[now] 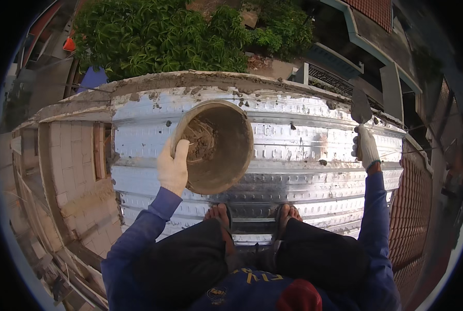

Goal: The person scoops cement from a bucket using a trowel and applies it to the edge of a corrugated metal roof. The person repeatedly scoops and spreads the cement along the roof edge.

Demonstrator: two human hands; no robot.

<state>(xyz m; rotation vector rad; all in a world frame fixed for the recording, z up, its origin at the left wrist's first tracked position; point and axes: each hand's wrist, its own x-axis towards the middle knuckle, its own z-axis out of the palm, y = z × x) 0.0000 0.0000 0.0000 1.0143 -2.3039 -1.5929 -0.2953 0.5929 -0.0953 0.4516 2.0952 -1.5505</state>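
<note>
My left hand (172,166), in a white glove, grips the rim of a round, mortar-stained bucket (223,155) on its left side. The bucket's inside shows some grey mortar clinging to the bottom and wall. My right hand (366,145), also gloved, is closed round the handle of a trowel, whose grey-coated blade (361,106) points away from me near the right end of the ribbed metal decking (304,181). My feet in sandals (218,212) are on this decking, below the bucket. Dark lumps of mortar are scattered over the sheets.
A rough mortar-topped wall edge (190,79) runs along the decking's far side, with leafy trees (174,36) beyond and below. Unfinished block walls (73,171) drop away on the left. A tiled roof (415,207) and a narrow passage lie to the right.
</note>
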